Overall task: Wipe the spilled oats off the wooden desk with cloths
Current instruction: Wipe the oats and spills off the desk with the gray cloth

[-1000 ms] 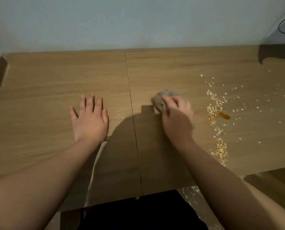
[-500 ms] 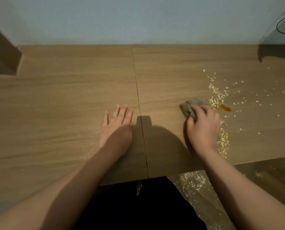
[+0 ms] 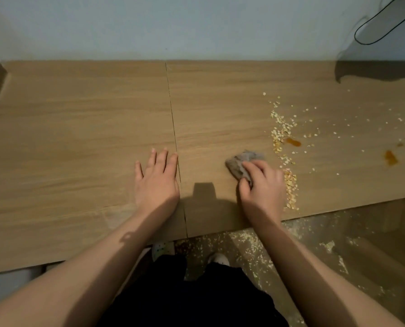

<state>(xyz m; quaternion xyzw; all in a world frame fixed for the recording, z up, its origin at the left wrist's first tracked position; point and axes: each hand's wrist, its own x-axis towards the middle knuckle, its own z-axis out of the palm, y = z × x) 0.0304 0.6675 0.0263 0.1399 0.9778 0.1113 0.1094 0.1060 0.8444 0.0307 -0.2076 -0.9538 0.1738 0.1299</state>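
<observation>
- A light brown wooden desk [image 3: 78, 138] is crossed by a thin dark seam [image 3: 173, 119] that runs from its back edge to its front edge.
- The left hand [image 3: 155, 182] lies palm down on the desk just left of the seam. Its fingers are straight and slightly spread, and it holds nothing.
- The right hand [image 3: 262, 185] is right of the seam, near the front edge. Its fingers are curled over a small crumpled grey cloth [image 3: 239, 165] and grip it against the wood.
- The cloth shows beyond the fingertips, on the side facing the seam and the back edge.
- A band of pale spilled oats [image 3: 282, 135] lies farther right of the seam than the cloth and reaches down to the front edge. Its lower part is just beside the right hand.
- Loose flakes are scattered still farther right.
- One orange-brown stain [image 3: 293, 142] sits at the band's right side, and a second [image 3: 390, 157] lies well beyond it.
- Oats on the floor [image 3: 246, 241] lie below the front edge, right of the seam.
</observation>
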